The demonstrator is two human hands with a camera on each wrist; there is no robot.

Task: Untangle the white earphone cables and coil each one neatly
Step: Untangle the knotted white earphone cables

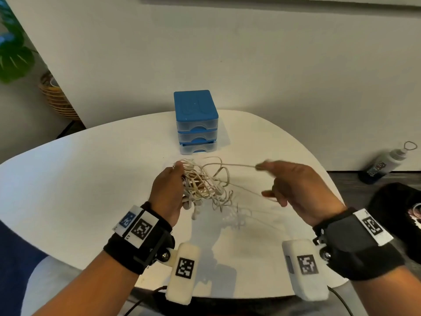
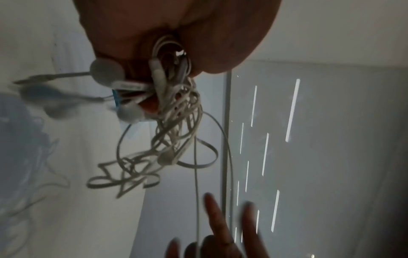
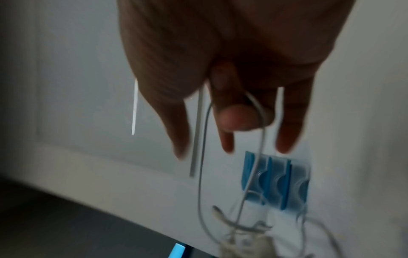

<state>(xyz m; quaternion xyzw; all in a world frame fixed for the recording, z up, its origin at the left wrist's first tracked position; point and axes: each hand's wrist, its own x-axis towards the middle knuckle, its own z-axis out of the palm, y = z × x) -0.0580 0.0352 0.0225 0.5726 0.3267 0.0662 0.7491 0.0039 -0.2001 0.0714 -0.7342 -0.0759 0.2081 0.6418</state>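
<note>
Cables: you see a tangled bunch of white earphone cables (image 1: 202,183) held above the table (image 1: 91,179), with several earbuds and loose loops hanging below it.
Left hand: your left hand (image 1: 167,192) grips the bunch, fingers curled round the knot (image 2: 176,104).
Right hand: your right hand (image 1: 293,185) pulls one strand (image 1: 237,165) out to the right; the strand loops over a bent finger (image 3: 238,117), while the other fingers are more straight.
Drawers: a small blue drawer box (image 1: 196,122) stands behind the bunch, near the far edge of the table, not touching the cables.
Around: a bottle (image 1: 385,165) stands on the floor at the right, and a plant (image 1: 13,53) with a basket (image 1: 57,96) at the left.
Room: the table surface on both sides of your hands is bare; its near edge is just under your wrists.
</note>
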